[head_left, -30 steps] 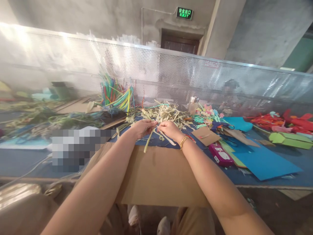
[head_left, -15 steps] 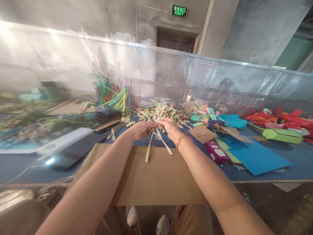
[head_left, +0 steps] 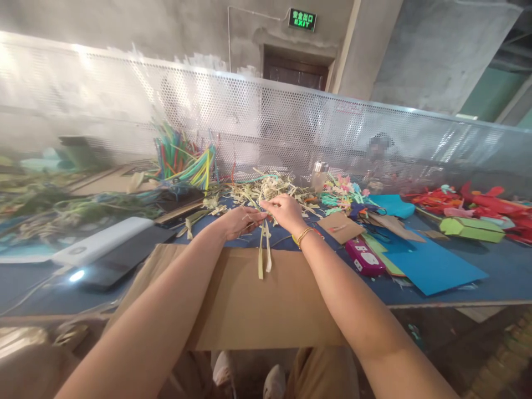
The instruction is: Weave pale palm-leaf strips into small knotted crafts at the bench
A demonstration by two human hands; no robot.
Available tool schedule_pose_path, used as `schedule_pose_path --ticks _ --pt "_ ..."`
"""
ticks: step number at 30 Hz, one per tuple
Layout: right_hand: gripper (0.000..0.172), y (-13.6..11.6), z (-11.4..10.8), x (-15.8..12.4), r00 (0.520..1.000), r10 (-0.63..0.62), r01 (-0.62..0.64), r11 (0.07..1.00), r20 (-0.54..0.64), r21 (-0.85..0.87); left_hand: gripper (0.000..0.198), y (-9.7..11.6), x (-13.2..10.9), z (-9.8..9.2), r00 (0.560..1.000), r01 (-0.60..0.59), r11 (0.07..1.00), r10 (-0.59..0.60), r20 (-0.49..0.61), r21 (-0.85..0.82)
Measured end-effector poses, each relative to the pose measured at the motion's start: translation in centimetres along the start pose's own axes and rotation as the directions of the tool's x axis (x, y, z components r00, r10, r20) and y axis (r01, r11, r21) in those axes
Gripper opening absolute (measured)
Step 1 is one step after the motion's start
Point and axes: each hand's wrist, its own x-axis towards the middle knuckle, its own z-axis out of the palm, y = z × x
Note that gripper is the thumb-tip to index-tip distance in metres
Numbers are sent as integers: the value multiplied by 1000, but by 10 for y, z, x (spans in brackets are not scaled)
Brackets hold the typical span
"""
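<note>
My left hand [head_left: 242, 223] and my right hand [head_left: 286, 211] meet fingertip to fingertip above the near edge of the cardboard sheet [head_left: 266, 310]. Between them they pinch pale green strips of dried leaf [head_left: 261, 255]. Two strip ends dangle side by side over the cardboard. The exact grip at the fingertips is too small to make out. Just beyond my hands lies a loose pile of similar dried leaf strips [head_left: 276, 187]. A gold bracelet [head_left: 305, 235] circles my right wrist.
Left are a white-and-dark device [head_left: 103, 246] with a lit lamp and a bundle of coloured tubes [head_left: 183, 160]. Right are a purple box [head_left: 364, 257], blue sheets [head_left: 432, 260], a green paper piece [head_left: 471, 228] and red scraps [head_left: 494, 202]. A perforated metal screen [head_left: 291, 122] closes the back.
The two dangling strip ends have swung from spread apart to hanging nearly parallel. My right hand has turned and lifted a little; the view has shifted slightly.
</note>
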Motion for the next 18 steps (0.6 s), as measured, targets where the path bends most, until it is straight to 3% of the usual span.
schedule_pose_path --ticks 2,5,7,10,14,18 --pt "38 0 6 -1 992 5 -19 993 125 114 10 0 -2 3 1000 -8 1000 8 19 7" --pt "30 1 16 -2 963 124 -212 896 237 391 12 2 -4 6 999 9 1000 -9 31 15" --pt "25 0 20 -2 945 203 -312 788 255 530 14 4 -6 8 999 27 1000 -27 37 7" --pt "20 -2 21 -2 945 257 -326 715 201 618 16 8 -9 8 998 7 1000 -7 68 -1" --pt "19 -4 21 -2 974 208 -224 794 94 565 17 8 -11 10 995 -32 999 28 99 41" --pt "19 0 16 2 994 89 -62 930 -59 363 6 6 -7 10 999 -31 999 32 18 -18"
